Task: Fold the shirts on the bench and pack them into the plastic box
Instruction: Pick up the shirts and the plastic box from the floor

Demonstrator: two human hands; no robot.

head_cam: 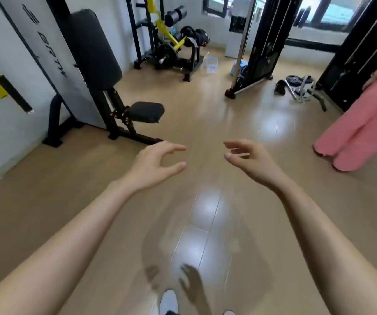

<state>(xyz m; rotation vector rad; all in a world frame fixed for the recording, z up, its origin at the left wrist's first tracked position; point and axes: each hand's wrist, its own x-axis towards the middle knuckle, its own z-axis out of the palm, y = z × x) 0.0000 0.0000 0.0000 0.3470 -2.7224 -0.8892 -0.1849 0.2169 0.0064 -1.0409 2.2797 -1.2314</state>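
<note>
Hands both empty: left hand (158,164) and right hand (251,160) reach forward, fingers loosely curled round nothing; no shirts show, and the plastic box (209,65) sits far off on the floor (205,114) beside the weight machine (167,48). Fetching it may bring a stumble, since weight plates (296,84) and a person in pink (353,123) crowd the right.

bare left forearm (69,235) and bare right forearm (319,228) reach forward side by side. the left grip (158,162) hangs in the air, palm inward, fingers (176,147) and thumb loosely curled and apart, holding nothing. the right grip (249,159) mirrors it, empty, near but not touching
</note>
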